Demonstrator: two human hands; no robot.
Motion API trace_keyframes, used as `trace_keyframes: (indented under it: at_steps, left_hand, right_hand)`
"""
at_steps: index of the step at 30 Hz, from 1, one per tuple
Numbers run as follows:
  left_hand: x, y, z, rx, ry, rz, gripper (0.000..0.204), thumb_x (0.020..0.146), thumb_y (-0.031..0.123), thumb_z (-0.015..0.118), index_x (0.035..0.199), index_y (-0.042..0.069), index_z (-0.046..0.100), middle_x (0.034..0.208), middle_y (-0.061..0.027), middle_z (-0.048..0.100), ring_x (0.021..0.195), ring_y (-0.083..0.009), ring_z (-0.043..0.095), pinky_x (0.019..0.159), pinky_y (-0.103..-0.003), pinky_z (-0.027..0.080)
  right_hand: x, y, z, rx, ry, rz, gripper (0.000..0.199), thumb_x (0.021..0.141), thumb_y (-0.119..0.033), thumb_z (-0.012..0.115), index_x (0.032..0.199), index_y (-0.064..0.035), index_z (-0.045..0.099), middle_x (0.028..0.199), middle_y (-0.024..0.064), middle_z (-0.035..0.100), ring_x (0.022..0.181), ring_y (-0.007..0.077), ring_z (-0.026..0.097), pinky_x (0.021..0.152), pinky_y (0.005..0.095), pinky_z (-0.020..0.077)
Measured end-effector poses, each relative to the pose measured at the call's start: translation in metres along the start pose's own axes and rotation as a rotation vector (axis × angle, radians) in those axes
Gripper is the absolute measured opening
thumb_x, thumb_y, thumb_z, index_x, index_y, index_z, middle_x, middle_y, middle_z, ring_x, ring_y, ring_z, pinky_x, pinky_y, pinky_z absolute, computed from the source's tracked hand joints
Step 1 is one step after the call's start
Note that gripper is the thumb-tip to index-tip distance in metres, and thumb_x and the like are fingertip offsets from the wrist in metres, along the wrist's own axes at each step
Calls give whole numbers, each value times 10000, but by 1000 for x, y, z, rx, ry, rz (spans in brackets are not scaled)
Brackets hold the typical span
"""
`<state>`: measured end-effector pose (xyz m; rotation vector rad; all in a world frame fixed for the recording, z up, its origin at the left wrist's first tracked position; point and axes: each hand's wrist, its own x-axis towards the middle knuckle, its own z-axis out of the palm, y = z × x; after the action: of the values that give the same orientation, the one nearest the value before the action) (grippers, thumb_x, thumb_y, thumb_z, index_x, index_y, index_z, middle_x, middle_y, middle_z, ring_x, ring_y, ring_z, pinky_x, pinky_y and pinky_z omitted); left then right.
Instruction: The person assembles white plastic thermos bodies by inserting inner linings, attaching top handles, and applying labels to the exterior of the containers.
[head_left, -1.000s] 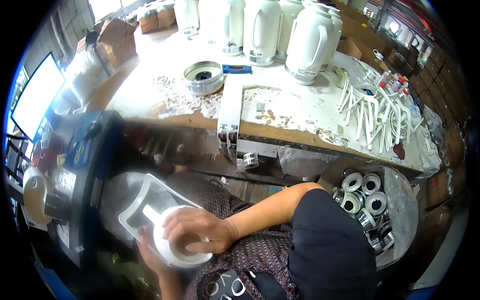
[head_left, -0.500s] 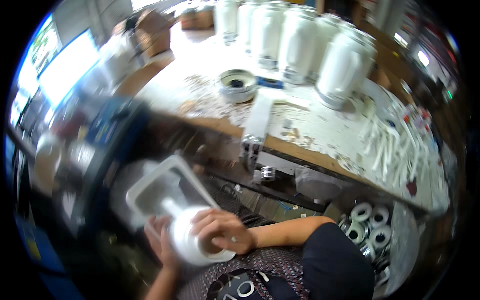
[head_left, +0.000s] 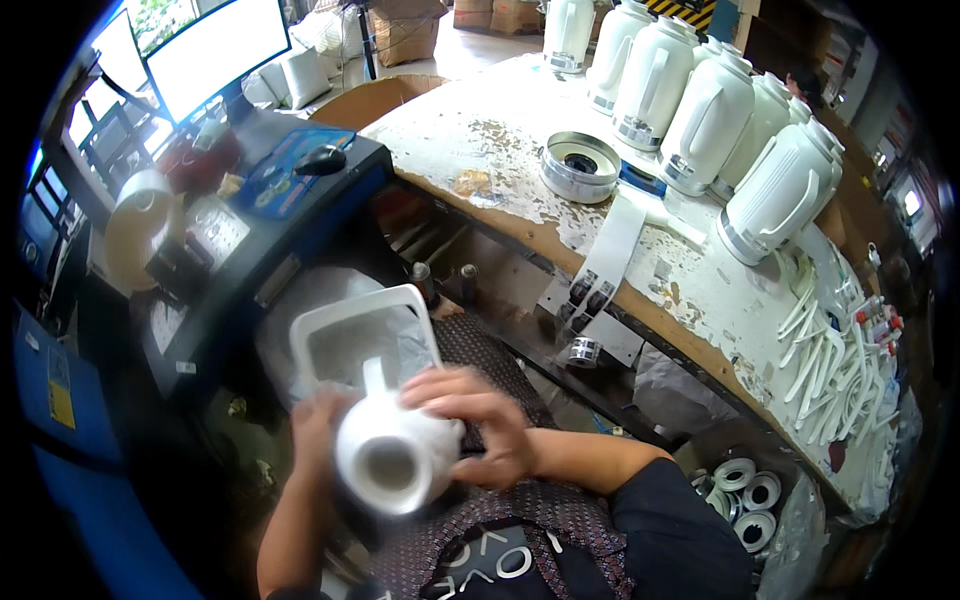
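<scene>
A white thermos jug body (head_left: 440, 447) is held over my lap, its round opening turned up toward me and its handle (head_left: 374, 374) pointing away. My left hand (head_left: 318, 425) clasps the jug's left side, with some fingers hidden behind it. Slightly blurred, my right hand (head_left: 478, 415) curves over the jug's right side with the fingers on its upper surface. Just beyond the jug, between my knees and the desk, stands a white rectangular bin (head_left: 428, 335) with a clear plastic liner.
Several white jugs (head_left: 705, 115) stand on the worn worktable (head_left: 500, 120). A round metal-rimmed fixture (head_left: 580, 168), a roll of labels (head_left: 584, 351) and loose white handles (head_left: 830, 370) are there too. White rings (head_left: 757, 490) lie lower right. The desk at left holds a mouse (head_left: 320, 160).
My right hand has shifted off the jug's end to its right side, uncovering the round opening. The jug has turned in my hands. The whole view has swung left.
</scene>
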<state>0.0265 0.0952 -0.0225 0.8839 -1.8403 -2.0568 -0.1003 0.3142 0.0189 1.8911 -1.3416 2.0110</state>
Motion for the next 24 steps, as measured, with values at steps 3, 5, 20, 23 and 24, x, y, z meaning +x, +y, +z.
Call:
trace_keyframes:
  at_steps: [3, 5, 20, 23, 24]
  left_hand:
    - [8, 48, -35, 45, -9, 37, 589, 1009, 419, 468, 937, -130, 666, 823, -228, 710, 681, -298, 712, 648, -390, 597]
    - [23, 80, -52, -87, -333, 166, 360, 1013, 280, 502, 1122, -54, 583, 785, -170, 699, 711, -261, 708, 694, -394, 595]
    - [127, -146, -28, -116, -133, 93, 131, 899, 130, 696, 970, 20, 683, 986, -71, 712, 921, -132, 661, 840, -281, 515]
    - [137, -170, -20, 156, -35, -103, 146, 907, 153, 690, 974, 24, 677, 934, -50, 706, 882, -107, 650, 799, -275, 519]
    - [143, -171, -18, 139, -57, -126, 158, 905, 169, 696, 983, 34, 670, 899, -42, 696, 856, -100, 643, 782, -282, 525]
  right_hand:
    - [1, 31, -34, -50, 293, 176, 727, 895, -475, 635, 1384, 15, 410, 1369, 209, 488, 1291, 333, 458, 1094, 462, 335]
    - [6, 62, -23, -121, 54, 437, 818, 842, -513, 693, 1400, 14, 410, 1377, 216, 485, 1338, 333, 415, 1100, 445, 320]
    - [150, 236, -281, 43, 913, 248, 195, 915, -189, 705, 852, -60, 572, 755, -6, 535, 738, 98, 505, 736, 284, 449]
    - [183, 328, -338, -381, 992, 376, 265, 846, -255, 783, 809, -49, 621, 786, 35, 624, 767, 117, 560, 735, 303, 475]
    - [184, 353, -356, -579, 934, 545, 314, 890, -304, 721, 931, 5, 678, 848, 41, 639, 749, 145, 573, 750, 329, 499]
